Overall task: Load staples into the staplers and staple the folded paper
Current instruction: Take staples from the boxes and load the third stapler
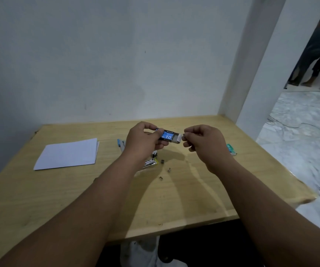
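Observation:
My left hand grips a small blue and black staple box above the wooden table. My right hand pinches the box's white inner flap at its open right end. The folded white paper lies flat on the table to the left. A blue stapler lies behind my left wrist, mostly hidden. Another stapler with a yellow part shows below my left wrist. A green stapler peeks out beside my right wrist.
Small loose staple pieces lie scattered on the table under my hands. A white wall stands right behind the table. The table's right edge meets a marbled floor, where people stand far off at the upper right.

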